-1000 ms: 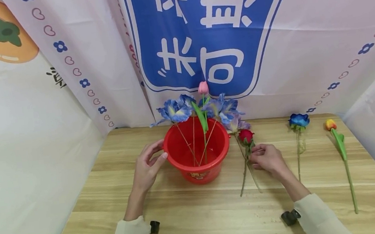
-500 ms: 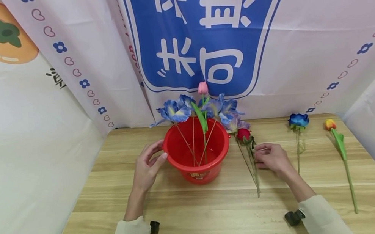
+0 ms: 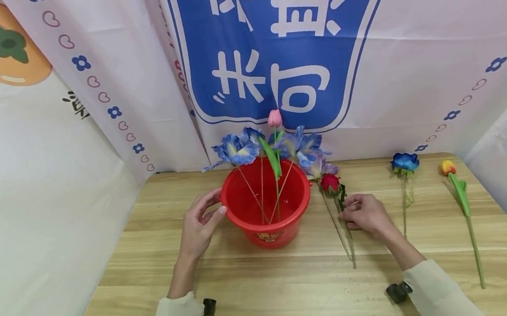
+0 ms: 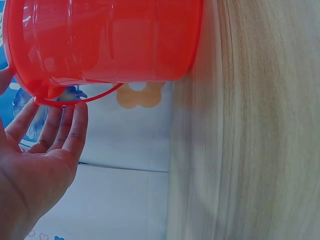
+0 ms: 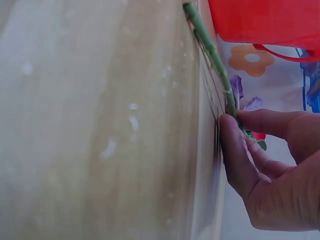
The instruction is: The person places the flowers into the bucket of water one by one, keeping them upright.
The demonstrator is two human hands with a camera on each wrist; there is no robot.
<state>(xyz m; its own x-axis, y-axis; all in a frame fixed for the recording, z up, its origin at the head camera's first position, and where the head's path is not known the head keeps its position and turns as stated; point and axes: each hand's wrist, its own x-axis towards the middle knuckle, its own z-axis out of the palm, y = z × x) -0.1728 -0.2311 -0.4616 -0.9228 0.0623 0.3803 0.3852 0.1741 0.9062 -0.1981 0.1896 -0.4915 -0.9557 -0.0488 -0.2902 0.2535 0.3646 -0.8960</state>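
My left hand (image 3: 199, 225) touches the left side of a red bucket (image 3: 266, 231). In the left wrist view its nearly straight fingers (image 4: 75, 127) meet the bucket's thin red handle (image 4: 102, 95), with the thumb at the rim. Blue irises (image 3: 235, 150) and a pink tulip (image 3: 274, 118) stand in the bucket, blooms above the rim. To the bucket's right, my right hand (image 3: 365, 214) pinches the stem of a red rose (image 3: 330, 183) between thumb and finger, low over the table. The green stem (image 5: 210, 52) shows clearly in the right wrist view. A purple flower (image 3: 321, 167) lies beside the rose.
A blue rose (image 3: 405, 162) and an orange-yellow tulip (image 3: 460, 193) lie on the wooden table (image 3: 268, 295) at the right. A printed white cloth (image 3: 158, 85) hangs behind the table's back edge.
The red rose's stem end has swung right, so it now lies closer in line with the purple flower's stem. My right hand has shifted slightly right. The left hand and bucket have stayed put.
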